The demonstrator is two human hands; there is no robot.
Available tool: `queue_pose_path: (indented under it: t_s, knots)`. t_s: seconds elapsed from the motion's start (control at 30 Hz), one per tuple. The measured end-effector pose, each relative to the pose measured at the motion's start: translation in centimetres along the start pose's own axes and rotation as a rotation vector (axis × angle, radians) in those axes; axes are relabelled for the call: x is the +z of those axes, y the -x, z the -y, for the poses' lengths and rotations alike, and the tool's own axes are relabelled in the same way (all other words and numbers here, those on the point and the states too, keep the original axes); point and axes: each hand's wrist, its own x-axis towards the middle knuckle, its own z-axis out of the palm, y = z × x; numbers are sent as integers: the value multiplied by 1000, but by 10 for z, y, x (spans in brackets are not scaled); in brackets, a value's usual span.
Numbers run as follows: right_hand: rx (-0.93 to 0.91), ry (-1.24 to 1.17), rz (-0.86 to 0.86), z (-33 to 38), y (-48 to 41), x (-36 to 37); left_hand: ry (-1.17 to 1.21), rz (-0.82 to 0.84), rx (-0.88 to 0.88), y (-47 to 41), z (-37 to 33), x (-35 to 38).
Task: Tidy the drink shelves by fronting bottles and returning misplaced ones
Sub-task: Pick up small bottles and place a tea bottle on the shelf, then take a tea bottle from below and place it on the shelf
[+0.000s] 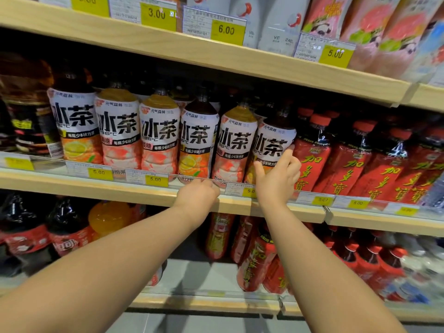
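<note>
A row of white-labelled iced tea bottles stands at the front of the middle shelf (149, 195). My right hand (276, 175) wraps the lower part of the rightmost tea bottle (274, 145), thumb on its left, fingers on its right side. My left hand (198, 192) is at the shelf's clear front rail, its fingers curled under the base of a lemon tea bottle (197, 143); whether it grips the bottle or only the rail I cannot tell. A peach tea bottle (234, 145) stands between the two.
Red herbal tea bottles (312, 152) stand close to the right of my right hand. Dark bottles (26, 111) fill the shelf's left end. The shelf above (216, 54) carries pink and white cartons. The lower shelf holds cola, an orange soda (108, 217) and red bottles.
</note>
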Motion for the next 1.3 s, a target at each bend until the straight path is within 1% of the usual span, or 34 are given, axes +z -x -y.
queue_pose_path:
  t_s: [0.07,0.13,0.17,0.2,0.27,0.33,0.4,0.5,0.6,0.77,0.83,0.87,0.9,0.97,1.0,1.07,1.17,1.3]
  knots:
    - [19,24,25,2,0,-6,89,-28,42,8,6,3]
    - [-27,34,29,2,8,-14,219,-62,73,22,22,7]
    - [-105,28,20,3,17,-16,230,-112,68,30,33,11]
    - [-220,17,24,4,30,-16,209,-172,32,40,45,18]
    - [-490,6,93,6,65,-7,152,-261,-112,60,72,36]
    - [-698,50,168,6,98,15,110,-276,-229,79,94,54]
    - [-811,124,224,8,119,39,83,-241,-235,89,109,67]
    - [-829,236,272,14,135,65,40,-228,-198,89,116,76]
    - [-802,343,271,12,143,83,48,-286,-187,87,113,87]
    - [-882,415,116,-6,143,111,185,-438,-202,88,108,106]
    - [-866,406,63,-7,144,124,305,-458,-277,100,107,127]
    - [-863,416,41,-7,144,129,354,-428,-327,107,106,140]
    - [-864,418,17,-8,145,133,391,-345,-373,113,106,152]
    - [-874,392,-27,-11,143,141,472,-130,-461,116,109,171]
    - [-877,388,-51,-12,142,143,516,-83,-500,113,110,177]
    - [-882,403,-99,-13,140,147,542,-51,-532,101,110,183]
    - [-907,427,-155,-16,140,149,467,21,-514,78,102,189]
    - [-912,439,-213,-16,139,152,454,126,-537,59,97,195]
